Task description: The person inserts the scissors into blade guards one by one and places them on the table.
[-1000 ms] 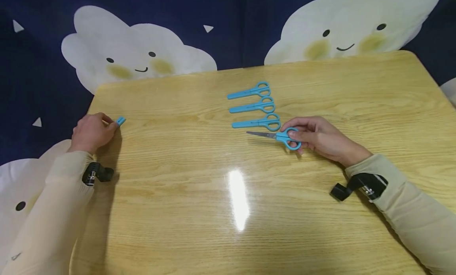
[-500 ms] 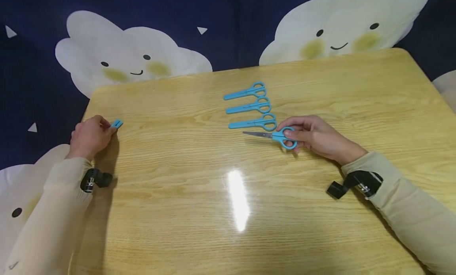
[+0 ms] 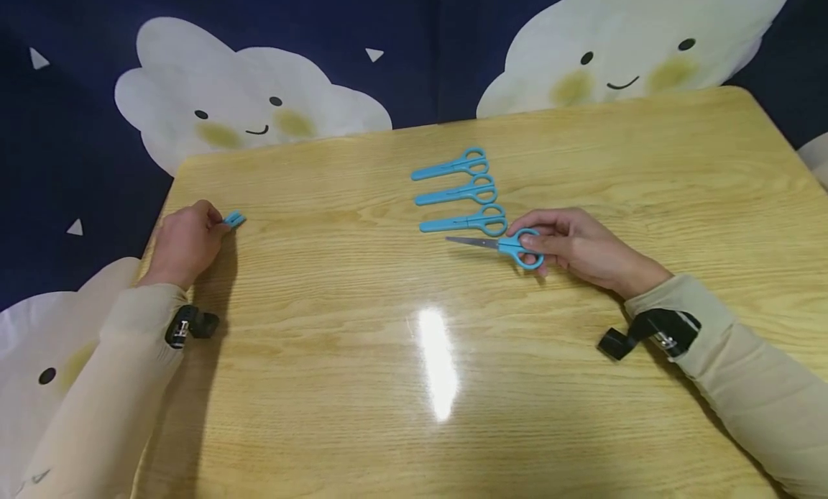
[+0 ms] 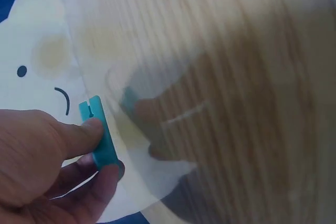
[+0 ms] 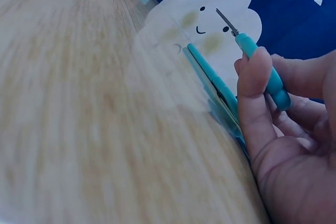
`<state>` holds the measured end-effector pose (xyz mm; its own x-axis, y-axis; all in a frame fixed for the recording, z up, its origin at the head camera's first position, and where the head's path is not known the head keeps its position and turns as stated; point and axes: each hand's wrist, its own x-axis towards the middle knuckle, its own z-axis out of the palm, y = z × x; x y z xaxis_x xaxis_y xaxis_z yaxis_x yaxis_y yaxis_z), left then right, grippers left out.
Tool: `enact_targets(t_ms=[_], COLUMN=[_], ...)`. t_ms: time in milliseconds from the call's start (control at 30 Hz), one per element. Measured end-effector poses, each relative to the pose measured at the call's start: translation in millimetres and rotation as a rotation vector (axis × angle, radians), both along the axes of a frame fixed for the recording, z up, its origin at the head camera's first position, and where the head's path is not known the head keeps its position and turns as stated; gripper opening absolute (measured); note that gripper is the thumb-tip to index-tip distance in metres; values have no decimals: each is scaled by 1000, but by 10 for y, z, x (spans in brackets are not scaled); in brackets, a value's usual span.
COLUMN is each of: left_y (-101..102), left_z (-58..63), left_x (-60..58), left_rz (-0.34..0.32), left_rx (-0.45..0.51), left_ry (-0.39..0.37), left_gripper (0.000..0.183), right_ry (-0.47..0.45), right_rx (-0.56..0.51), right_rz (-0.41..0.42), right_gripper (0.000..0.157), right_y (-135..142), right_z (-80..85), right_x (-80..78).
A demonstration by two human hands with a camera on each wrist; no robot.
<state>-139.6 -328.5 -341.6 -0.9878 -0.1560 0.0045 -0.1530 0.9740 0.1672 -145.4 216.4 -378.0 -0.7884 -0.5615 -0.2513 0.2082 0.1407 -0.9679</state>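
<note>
At the table's left side my left hand (image 3: pixel 190 244) pinches a small blue scissors cover (image 3: pixel 234 219). In the left wrist view thumb and fingers hold this slotted cover (image 4: pixel 107 142) along its length. On the right, my right hand (image 3: pixel 585 249) grips a pair of blue-handled scissors (image 3: pixel 511 245) by the finger loops, its metal blades bare, together and pointing left. Just beyond them lie three blue scissors in covers, one above another: a near pair (image 3: pixel 453 224), a middle pair (image 3: pixel 449 195) and a far pair (image 3: pixel 446 170), loops to the right.
The light wood table (image 3: pixel 323 355) has a bright glare patch near its middle. Behind it hangs a dark blue cloth (image 3: pixel 420 53) printed with white clouds. Black camera mounts sit on the left wrist (image 3: pixel 187 325) and the right wrist (image 3: pixel 666 332).
My left hand has shifted slightly right with the cover, which has turned a little. My right hand and the bare scissors stay nearly still. The head view sways slightly.
</note>
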Motion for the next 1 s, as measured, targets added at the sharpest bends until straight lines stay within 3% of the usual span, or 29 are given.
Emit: enact_targets(t_ms=[133, 500, 700, 1000], left_y=[97, 380, 519, 778], left_z=[24, 83, 34, 89], left_x=[-1, 47, 50, 124], left_rz=[-17, -159, -258, -317], left_rx=[21, 64, 61, 106], left_ry=[33, 199, 264, 264], left_gripper=[19, 15, 13, 17], right_ry=[8, 12, 25, 57], right_rx=[-2, -35, -58, -38], right_rz=[0, -4, -30, -41], right_gripper=[39, 39, 38, 40], right_y=[10, 2, -5, -4], right_z=[-9, -20, -31, -34], right_x=[-1, 2, 14, 2])
